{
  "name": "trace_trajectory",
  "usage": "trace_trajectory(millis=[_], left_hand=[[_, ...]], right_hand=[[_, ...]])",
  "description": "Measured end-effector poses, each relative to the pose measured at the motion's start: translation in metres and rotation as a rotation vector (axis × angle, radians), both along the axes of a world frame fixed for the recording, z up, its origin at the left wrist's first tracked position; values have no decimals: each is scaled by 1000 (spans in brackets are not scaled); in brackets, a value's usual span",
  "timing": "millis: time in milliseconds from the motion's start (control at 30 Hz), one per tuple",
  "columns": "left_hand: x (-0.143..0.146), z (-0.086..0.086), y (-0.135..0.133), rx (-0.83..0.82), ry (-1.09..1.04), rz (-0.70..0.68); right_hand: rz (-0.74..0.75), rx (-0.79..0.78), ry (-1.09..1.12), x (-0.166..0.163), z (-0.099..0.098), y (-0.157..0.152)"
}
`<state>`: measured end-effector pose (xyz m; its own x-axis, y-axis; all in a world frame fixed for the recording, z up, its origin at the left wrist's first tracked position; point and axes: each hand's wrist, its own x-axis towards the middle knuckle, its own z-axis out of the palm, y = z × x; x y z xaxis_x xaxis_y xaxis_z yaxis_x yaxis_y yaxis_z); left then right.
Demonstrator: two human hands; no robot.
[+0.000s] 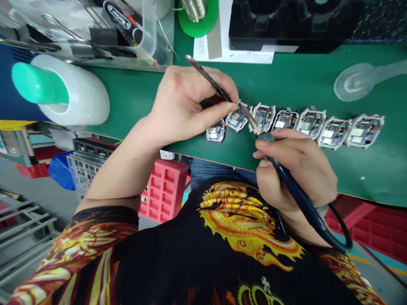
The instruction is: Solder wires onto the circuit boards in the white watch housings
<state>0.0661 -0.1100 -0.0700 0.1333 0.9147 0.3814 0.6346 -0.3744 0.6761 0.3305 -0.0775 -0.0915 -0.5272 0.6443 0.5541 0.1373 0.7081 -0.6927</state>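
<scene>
My left hand [186, 103] is closed around dark metal tweezers [208, 77], their tips down at a small watch-shaped circuit board in a white frame [235, 120]. In my right hand [299, 169] is a soldering iron [294, 188] with a dark blue handle. Its metal tip reaches up and left to the top edge of that same board, close to the tweezers; whether they touch cannot be made out. Another such board [216, 132] lies partly under my left hand. Several more framed boards [335, 133] stand in a row to the right, one of them [263, 116] just behind the iron's tip.
On the green bench [302, 80] are a solder wire spool [197, 17], a white bottle with a green cap [76, 93], a clear plastic box [149, 34], a black fixture [286, 29] and a translucent spoon-like piece [356, 82]. Red trays [168, 186] sit below the bench edge.
</scene>
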Motion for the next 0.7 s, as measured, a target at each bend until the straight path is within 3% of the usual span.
trace_trajectory(millis=[167,400,567,700], left_hand=[[1,2,-1,-54,-29,30],[1,-5,0,-29,-111,29],[-1,-6,-1,1,-87,37],[-8,-7,-8,43,-206,128]], right_hand=[[-51,15,-12,4,2,1],[-128,-87,15,-1,6,-3],[-151,-108,58,1,0,-5],[-188,-173,108,2,-9,-4]])
